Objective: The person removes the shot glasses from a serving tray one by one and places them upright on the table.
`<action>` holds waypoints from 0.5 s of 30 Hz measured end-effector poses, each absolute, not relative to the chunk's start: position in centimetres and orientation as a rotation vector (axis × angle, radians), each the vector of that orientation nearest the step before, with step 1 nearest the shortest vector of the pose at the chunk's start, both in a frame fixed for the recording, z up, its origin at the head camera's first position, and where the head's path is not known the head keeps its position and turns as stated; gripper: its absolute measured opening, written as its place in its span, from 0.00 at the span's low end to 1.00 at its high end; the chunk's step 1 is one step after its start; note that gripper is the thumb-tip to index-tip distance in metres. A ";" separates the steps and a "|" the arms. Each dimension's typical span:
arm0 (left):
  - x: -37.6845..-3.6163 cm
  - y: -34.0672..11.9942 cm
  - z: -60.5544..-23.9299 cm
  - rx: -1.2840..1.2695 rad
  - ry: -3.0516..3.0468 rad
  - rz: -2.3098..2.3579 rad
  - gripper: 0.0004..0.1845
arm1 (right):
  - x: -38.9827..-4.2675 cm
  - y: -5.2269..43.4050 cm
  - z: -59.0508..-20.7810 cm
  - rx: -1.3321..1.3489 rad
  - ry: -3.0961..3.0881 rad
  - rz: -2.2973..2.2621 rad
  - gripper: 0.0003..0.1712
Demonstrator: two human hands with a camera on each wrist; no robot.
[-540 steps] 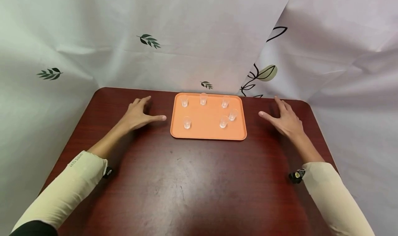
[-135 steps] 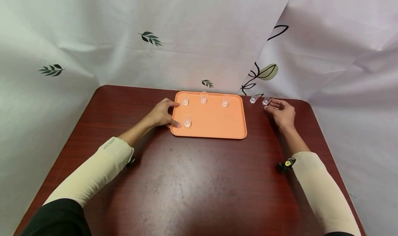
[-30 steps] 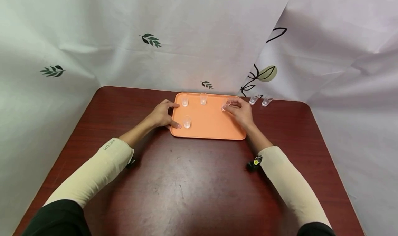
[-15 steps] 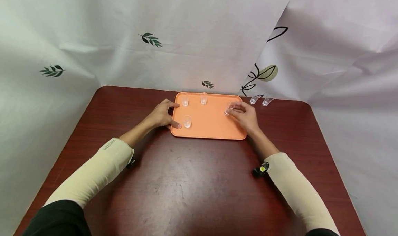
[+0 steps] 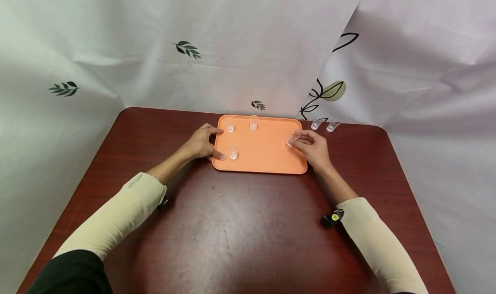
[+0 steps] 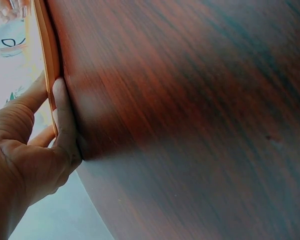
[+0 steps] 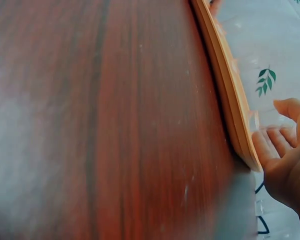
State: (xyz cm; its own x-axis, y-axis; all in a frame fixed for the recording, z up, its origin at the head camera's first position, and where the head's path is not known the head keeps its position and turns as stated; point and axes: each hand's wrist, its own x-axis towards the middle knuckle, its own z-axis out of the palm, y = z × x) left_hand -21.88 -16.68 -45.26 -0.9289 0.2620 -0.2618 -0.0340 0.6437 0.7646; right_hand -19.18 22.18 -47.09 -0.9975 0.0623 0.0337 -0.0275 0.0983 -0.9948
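Observation:
My left hand (image 5: 202, 143) grips the left edge of an orange tray (image 5: 259, 167); in the left wrist view its fingers (image 6: 64, 112) lie along the tray's side wall. My right hand (image 5: 314, 148) is over the tray's right part and pinches a small clear cup (image 5: 289, 142), tilted, between thumb and fingers. On the tray stand three more clear cups: one at the back left (image 5: 230, 125), one at the back middle (image 5: 253, 122) and one at the front left (image 5: 233, 152), close to my left thumb.
Two clear cups, a nearer-in one (image 5: 316, 124) and an outer one (image 5: 332, 126), stand on the table beyond the tray's right back corner. The dark red-brown table (image 5: 248, 225) ends at a pale curtain (image 5: 232, 48) with leaf prints behind the tray.
Two cups went from the tray's right side to the table at back right. Within the last second my right hand has drawn a third cup rightward and nearer; my left hand stays put.

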 end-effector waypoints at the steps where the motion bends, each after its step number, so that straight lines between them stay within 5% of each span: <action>1: -21.9 -16.7 -45.2 0.181 2.517 1.179 0.55 | -19.1 22.4 -47.1 -0.038 -2.267 2.075 0.26; 15: -22.0 -16.7 -45.4 0.171 2.522 1.164 0.55 | -18.0 24.6 -47.1 -0.074 -2.268 2.000 0.26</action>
